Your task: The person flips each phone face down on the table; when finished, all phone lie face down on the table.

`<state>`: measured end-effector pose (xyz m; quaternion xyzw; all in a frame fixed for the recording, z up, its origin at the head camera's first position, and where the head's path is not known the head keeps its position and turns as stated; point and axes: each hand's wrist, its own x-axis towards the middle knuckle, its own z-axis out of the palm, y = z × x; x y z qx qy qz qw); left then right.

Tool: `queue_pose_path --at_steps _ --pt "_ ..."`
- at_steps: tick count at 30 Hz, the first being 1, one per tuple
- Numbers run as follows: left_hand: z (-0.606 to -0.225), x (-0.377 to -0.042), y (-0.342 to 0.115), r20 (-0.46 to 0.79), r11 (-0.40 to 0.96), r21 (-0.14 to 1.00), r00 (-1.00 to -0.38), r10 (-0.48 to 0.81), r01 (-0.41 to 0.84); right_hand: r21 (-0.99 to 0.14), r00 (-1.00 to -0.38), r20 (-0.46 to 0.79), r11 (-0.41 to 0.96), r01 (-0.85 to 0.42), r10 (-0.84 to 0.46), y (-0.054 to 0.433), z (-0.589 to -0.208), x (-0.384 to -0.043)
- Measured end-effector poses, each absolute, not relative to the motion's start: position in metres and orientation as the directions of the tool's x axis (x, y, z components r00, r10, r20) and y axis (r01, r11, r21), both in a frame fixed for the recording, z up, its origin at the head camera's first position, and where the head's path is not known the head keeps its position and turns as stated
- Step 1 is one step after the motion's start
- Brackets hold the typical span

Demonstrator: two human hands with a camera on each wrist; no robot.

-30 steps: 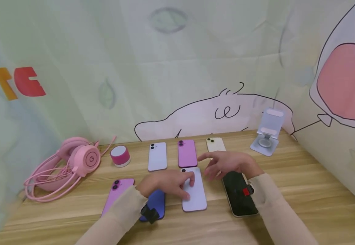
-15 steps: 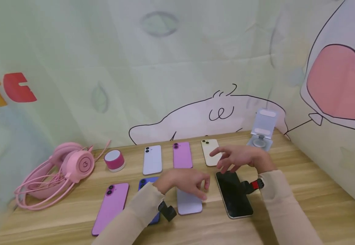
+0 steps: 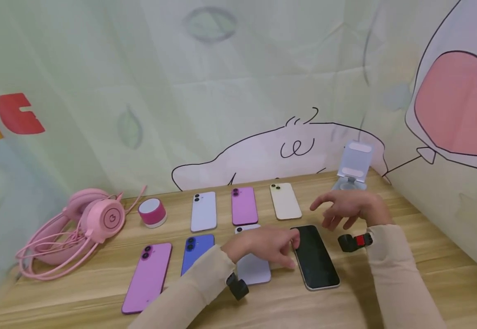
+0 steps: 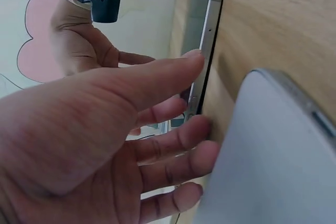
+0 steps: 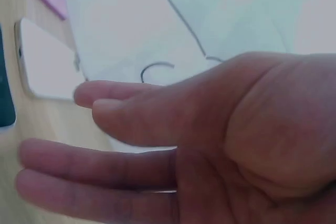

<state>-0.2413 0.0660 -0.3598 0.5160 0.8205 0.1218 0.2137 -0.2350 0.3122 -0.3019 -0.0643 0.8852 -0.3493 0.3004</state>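
My left hand [image 3: 263, 244] hovers over a pale lavender phone [image 3: 254, 272], its thumb and index finger reaching the left edge of a phone with a dark screen [image 3: 318, 262]. In the left wrist view the thumb [image 4: 173, 72] overlaps that phone's side; whether it touches cannot be told. The fingers are loosely bent with nothing between them. To the right of the dark phone, my right hand [image 3: 351, 206] is held above the table with its fingers spread, holding nothing. A cream phone [image 3: 285, 201] lies beyond, to its left.
At the back lie a pale phone [image 3: 204, 212] and a purple phone [image 3: 244, 205]. A blue phone [image 3: 195, 251] and another purple phone [image 3: 145, 283] lie front left. Pink headphones [image 3: 108, 219], a pink-and-white cylinder [image 3: 153, 214] and a phone stand [image 3: 355, 160] are around them.
My left hand has moved right, from over the lavender phone to the dark phone's left edge. My right hand has moved right, away from over the dark phone's top.
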Motion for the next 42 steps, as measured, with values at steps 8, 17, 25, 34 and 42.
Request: queue_pose_path --at_steps 8,17,25,34,42 --pt "-0.368 -0.236 0.072 -0.190 0.486 0.364 -0.447 0.874 0.794 -0.647 -0.767 -0.565 0.740 0.184 -0.304 0.314 -0.317 -0.240" --pt "-0.370 -0.236 0.076 -0.204 0.573 0.314 -0.536 0.819 0.757 -0.678 -0.765 -0.554 0.711 0.187 -0.327 0.307 -0.323 -0.247" --pt "-0.372 -0.233 0.079 -0.171 0.635 0.313 -0.616 0.769 0.706 -0.769 -0.766 -0.533 0.583 0.261 -0.359 0.306 -0.332 -0.253" --pt "-0.373 -0.231 0.084 -0.139 0.681 0.261 -0.671 0.728 0.684 -0.708 -0.825 -0.483 0.685 0.172 -0.292 0.299 -0.318 -0.252" --pt "-0.372 -0.231 0.085 -0.158 0.716 0.250 -0.702 0.694 0.652 -0.681 -0.818 -0.509 0.707 0.191 -0.269 0.307 -0.319 -0.250"
